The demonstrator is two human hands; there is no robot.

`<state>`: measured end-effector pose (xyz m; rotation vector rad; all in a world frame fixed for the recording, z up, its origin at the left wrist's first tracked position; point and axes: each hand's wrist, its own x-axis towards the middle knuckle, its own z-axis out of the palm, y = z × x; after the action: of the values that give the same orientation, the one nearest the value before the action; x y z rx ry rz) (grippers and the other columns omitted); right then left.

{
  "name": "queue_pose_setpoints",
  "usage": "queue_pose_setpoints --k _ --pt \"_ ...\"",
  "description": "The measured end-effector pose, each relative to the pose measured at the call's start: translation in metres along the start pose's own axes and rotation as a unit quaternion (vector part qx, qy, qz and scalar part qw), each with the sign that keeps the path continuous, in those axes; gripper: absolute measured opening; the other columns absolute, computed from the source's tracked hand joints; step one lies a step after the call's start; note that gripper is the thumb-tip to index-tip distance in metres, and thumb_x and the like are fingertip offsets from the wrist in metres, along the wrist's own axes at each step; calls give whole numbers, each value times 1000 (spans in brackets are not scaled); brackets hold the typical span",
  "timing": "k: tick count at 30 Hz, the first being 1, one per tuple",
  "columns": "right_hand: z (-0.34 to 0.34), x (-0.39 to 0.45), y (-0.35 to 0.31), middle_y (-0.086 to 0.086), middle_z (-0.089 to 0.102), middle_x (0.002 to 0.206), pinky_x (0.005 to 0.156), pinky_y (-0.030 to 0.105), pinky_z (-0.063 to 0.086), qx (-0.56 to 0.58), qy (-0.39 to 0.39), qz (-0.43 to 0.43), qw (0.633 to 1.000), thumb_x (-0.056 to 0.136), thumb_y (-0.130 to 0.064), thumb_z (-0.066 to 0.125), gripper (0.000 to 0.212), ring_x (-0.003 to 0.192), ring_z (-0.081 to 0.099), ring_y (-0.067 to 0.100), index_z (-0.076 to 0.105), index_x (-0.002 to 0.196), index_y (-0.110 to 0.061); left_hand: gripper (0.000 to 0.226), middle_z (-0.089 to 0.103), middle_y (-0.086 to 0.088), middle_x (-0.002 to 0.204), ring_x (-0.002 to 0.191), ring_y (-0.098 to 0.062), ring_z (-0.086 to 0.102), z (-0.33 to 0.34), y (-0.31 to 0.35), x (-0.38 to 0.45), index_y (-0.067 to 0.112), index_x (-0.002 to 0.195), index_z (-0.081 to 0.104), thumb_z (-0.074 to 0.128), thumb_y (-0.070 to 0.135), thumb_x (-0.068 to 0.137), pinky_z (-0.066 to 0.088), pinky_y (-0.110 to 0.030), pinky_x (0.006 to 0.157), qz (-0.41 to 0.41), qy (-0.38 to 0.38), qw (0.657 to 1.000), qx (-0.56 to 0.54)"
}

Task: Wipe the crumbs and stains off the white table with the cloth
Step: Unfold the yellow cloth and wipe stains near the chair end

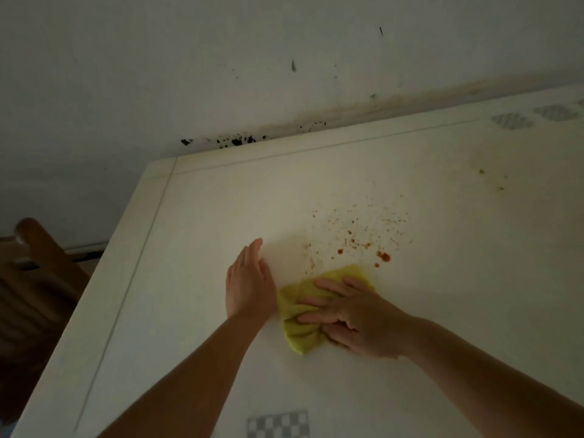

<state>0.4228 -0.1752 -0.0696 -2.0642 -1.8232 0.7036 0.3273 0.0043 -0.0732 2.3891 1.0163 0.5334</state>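
A crumpled yellow-green cloth (298,314) lies on the white table (196,235), pressed flat under the fingers of my right hand (354,314). My left hand (249,282) stands on its edge just left of the cloth, fingers straight and together, holding nothing. Orange-red crumbs and stains (360,238) are scattered on the table just beyond the cloth, with the biggest spots (383,256) near its far right corner. A few faint yellowish marks (489,180) sit further right.
The table's far edge runs along a white wall (221,74) with dark splatter (235,141) near the joint. A brown wooden chair (38,270) stands off the table's left side. Grey checkered patterns (278,423) are printed near the front edge and far right corner.
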Motion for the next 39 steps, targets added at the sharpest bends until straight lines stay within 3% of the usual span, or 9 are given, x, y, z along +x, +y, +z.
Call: queue_pose_setpoints --k 3,10,13,19,28,34,39 --pt "-25 45 32 -26 7 153 115 41 -7 -62 15 11 998 91 -48 16 47 142 -10 6 17 137 -51 43 52 -8 137 127 -26 46 9 8 34 17 132 40 33 13 90 35 -42 108 0 12 1000 7" --pt "-84 138 107 -19 4 156 115 45 -2 -95 61 43 993 96 -41 21 46 145 -4 15 13 140 -47 44 56 -6 129 121 -26 49 48 35 118 18 125 47 31 23 84 36 -40 105 10 18 999 35" --pt "-102 171 140 -15 1 157 115 46 -1 -103 96 64 988 96 -40 23 47 145 -3 17 12 142 -43 38 56 -5 130 121 -25 49 69 52 147 19 125 47 36 18 88 35 -38 106 6 21 999 31" --pt "-133 217 193 -7 -5 158 115 46 -5 -98 125 138 978 95 -48 17 51 145 -9 20 9 144 -37 46 40 3 146 133 -16 35 98 66 170 26 138 31 33 24 91 23 -31 112 -8 4 999 52" --pt "-183 219 273 1 -4 159 116 46 3 -93 154 240 954 96 -40 17 53 145 -3 25 6 146 -26 49 37 9 148 134 -14 34 96 64 167 32 138 29 33 23 91 22 -26 109 -27 9 998 54" --pt "-214 183 321 5 23 154 106 48 30 -133 216 303 918 96 -31 26 43 133 28 34 30 138 -22 48 39 8 147 133 -15 36 96 64 166 32 138 30 33 23 91 26 -30 110 -42 12 998 39" --pt "-222 168 332 -6 10 157 105 48 27 -109 216 376 894 97 -34 24 43 132 20 36 26 139 -28 46 42 5 145 132 -17 37 96 66 168 29 137 33 33 23 91 27 -32 110 -38 12 999 34"
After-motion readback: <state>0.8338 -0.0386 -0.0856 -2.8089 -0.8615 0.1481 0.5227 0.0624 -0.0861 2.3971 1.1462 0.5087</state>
